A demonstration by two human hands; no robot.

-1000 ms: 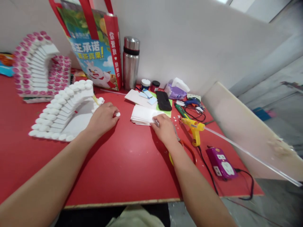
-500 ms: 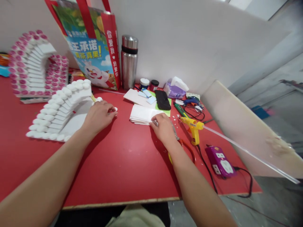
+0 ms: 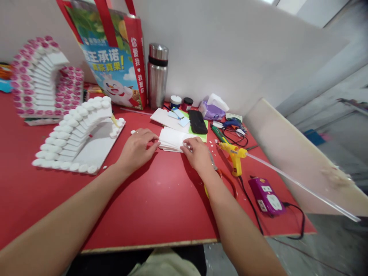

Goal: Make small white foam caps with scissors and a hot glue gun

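A stack of white paper sheets (image 3: 172, 138) lies on the red tabletop, its edges slightly uneven. At its right end, my right hand (image 3: 198, 153) has curled fingers and thumb closed on the sheets' edge. My left hand (image 3: 138, 148) reaches the left end, fingertips at the edge with thumb and fingers apart. Left of that hand rests a white stepped model (image 3: 100, 143), an arch edged with rounded white pads. A small white piece (image 3: 132, 132) lies just behind my left knuckles.
A yellow glue gun (image 3: 236, 155) with a long clear stick, a purple power box (image 3: 267, 196) and red-handled pliers (image 3: 228, 182) are at right. Behind stand a steel flask (image 3: 158, 78), a printed bag (image 3: 115, 65) and a pink-dotted model (image 3: 24, 88). A black case (image 3: 197, 122) lies behind the paper.
My left hand has moved right, from beside the white model to the paper stack's left end. My right hand stays at the stack's right end.
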